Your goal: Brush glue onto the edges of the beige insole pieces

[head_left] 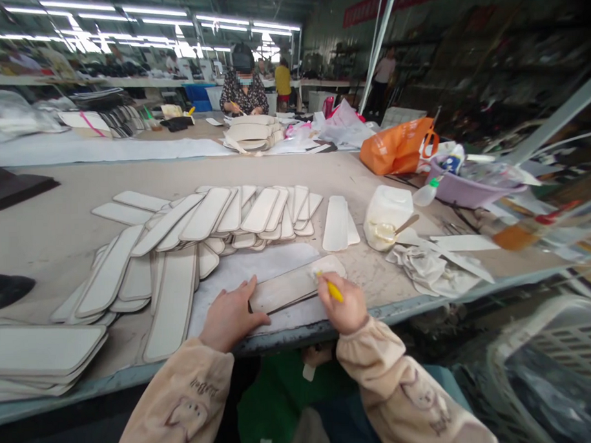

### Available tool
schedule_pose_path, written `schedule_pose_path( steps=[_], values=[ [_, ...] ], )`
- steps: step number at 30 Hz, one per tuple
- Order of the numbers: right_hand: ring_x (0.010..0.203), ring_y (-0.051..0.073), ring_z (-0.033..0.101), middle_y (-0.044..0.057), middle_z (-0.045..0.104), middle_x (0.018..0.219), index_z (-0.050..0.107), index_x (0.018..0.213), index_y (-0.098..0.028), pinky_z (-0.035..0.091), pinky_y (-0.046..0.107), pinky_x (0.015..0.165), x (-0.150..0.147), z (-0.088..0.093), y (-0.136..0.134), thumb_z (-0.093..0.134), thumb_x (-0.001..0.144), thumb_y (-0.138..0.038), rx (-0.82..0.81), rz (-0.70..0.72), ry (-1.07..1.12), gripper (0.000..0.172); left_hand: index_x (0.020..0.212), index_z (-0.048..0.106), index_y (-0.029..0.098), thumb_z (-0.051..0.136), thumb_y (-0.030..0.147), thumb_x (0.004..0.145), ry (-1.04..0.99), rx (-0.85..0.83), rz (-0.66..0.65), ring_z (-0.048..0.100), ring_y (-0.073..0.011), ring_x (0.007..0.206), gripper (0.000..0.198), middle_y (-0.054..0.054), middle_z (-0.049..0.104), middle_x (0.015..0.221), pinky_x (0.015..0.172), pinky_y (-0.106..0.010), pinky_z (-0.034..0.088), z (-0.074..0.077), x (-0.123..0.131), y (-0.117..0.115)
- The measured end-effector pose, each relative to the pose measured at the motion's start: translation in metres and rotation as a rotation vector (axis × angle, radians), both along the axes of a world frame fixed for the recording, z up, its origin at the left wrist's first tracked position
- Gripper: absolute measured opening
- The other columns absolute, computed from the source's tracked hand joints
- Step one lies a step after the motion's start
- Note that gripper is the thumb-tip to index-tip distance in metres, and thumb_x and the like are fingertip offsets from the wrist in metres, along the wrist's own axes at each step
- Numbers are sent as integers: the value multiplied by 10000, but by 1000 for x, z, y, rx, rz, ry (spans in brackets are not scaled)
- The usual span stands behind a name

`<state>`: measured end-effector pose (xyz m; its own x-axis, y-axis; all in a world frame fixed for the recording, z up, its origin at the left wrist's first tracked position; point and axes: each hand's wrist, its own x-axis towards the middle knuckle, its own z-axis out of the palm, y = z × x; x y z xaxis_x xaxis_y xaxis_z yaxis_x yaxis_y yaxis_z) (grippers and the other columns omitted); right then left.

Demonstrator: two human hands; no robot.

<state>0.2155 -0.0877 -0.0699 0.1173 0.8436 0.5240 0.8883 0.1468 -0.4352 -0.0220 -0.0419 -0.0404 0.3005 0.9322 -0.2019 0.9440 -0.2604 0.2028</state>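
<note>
A long pale panel with rounded ends (290, 285) lies near the table's front edge, with a darker layer showing under its lower side. My left hand (233, 311) rests flat at the panel's left end, thumb and forefinger spread apart around the corner. In my right hand (345, 304) is a yellow-handled brush (335, 291), its tip against the right part of the panel. Under the panel is a white sheet (215, 289). Many similar pale panels (205, 215) overlap in a fanned heap behind and to the left.
A cut-open white jug (389, 208) with pale paste and a stick stands to the right, near a crumpled cloth (418, 269). Beyond are an orange bag (394, 147) and a purple basin (473, 191). Across the table, a person (245, 91) works beside stacked pieces.
</note>
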Motion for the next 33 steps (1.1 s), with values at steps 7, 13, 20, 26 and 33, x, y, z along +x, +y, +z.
schedule_pose_path(
  steps=[7, 13, 20, 26, 33],
  values=[
    [654, 167, 644, 57, 679, 738, 633, 898, -173, 433, 260, 626, -4, -1, -6, 448, 943, -289, -54, 79, 127, 223, 1456, 353, 162, 711, 526, 664, -27, 12, -5, 547, -331, 1211, 942, -157, 542, 1377, 1072, -443, 325, -1, 0, -1],
    [731, 151, 649, 46, 679, 786, 620, 904, -178, 478, 249, 697, -77, 0, -19, 437, 939, -248, -67, 500, 358, 199, 1463, 326, 166, 647, 525, 720, -25, 42, -32, 590, -304, 1158, 886, -132, 559, 1366, 1066, -424, 338, -5, -1, -2],
    [650, 159, 662, 46, 694, 742, 642, 882, -182, 452, 242, 618, -18, 3, -6, 444, 941, -303, -64, 108, 219, 240, 1470, 335, 168, 694, 556, 669, 33, 5, -8, 539, -342, 1214, 959, -132, 539, 1386, 1040, -418, 364, 1, 1, -1],
    [626, 167, 662, 58, 691, 713, 657, 895, -168, 460, 247, 603, 1, 2, -4, 437, 939, -299, -2, -72, 144, 260, 1494, 276, 176, 654, 549, 704, 55, -9, -19, 525, -331, 1232, 952, -126, 516, 1408, 1037, -413, 352, -2, 0, 1],
    [797, 155, 680, 50, 723, 860, 642, 1015, -192, 500, 234, 761, -59, -6, -9, 451, 929, -296, -45, 418, 209, 234, 1487, 282, 114, 578, 558, 762, 92, -19, -29, 563, -332, 1184, 900, -160, 577, 1337, 1024, -420, 354, -2, 3, 2]
  ],
)
